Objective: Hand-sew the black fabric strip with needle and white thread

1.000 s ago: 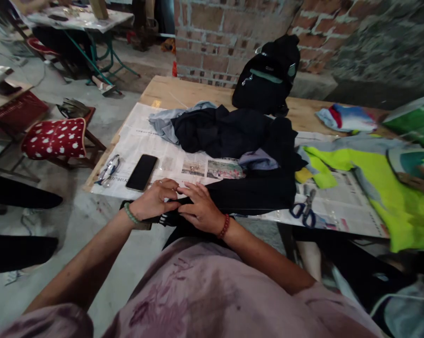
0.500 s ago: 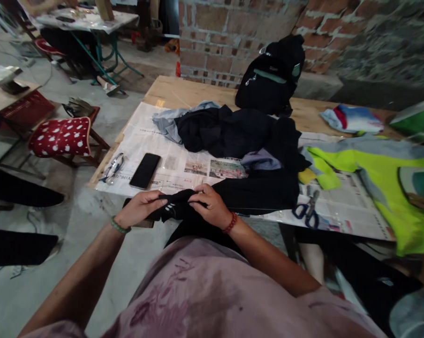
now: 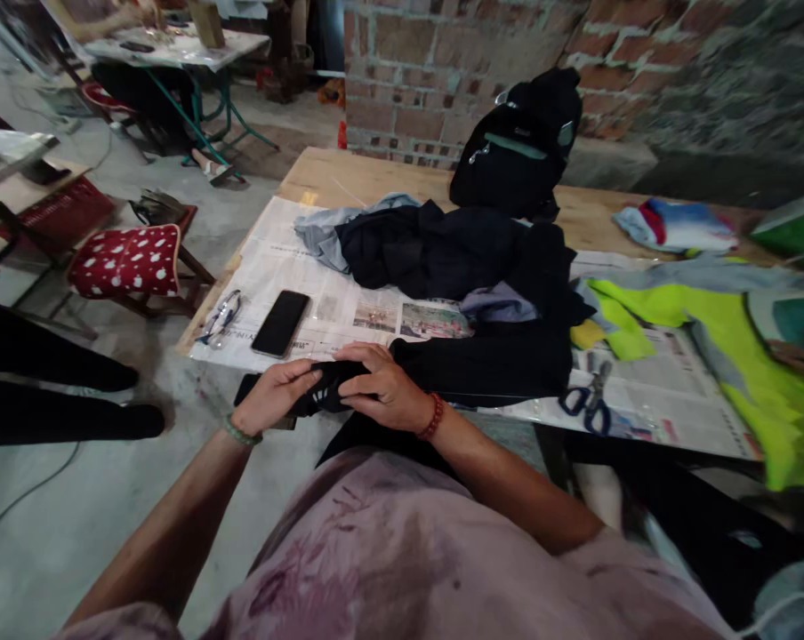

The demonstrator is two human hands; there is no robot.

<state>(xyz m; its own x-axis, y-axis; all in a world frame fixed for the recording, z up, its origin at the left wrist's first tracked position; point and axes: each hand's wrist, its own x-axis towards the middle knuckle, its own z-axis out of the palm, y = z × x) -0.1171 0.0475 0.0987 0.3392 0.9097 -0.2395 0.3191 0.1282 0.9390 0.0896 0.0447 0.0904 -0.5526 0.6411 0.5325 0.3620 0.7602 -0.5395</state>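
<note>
A black garment lies along the table's front edge, and its left end with small white marks is lifted between my hands. My left hand pinches that end between thumb and fingers. Close beside it, my right hand is closed on the same cloth, fingers bent over the top. A black phone rests just beyond my left hand. Behind the garment is a heap of dark clothes with grey-blue cloth at its left end.
Blue-handled scissors and a neon yellow garment lie to the right, where another person's hand holds an iron. Glasses sit at the left edge. A black backpack stands at the back. A person's legs are at left.
My right hand has shifted left along the cloth, nearer my left hand, its fingers now further over the fabric. The legs at left have moved, and the view has shifted slightly.
</note>
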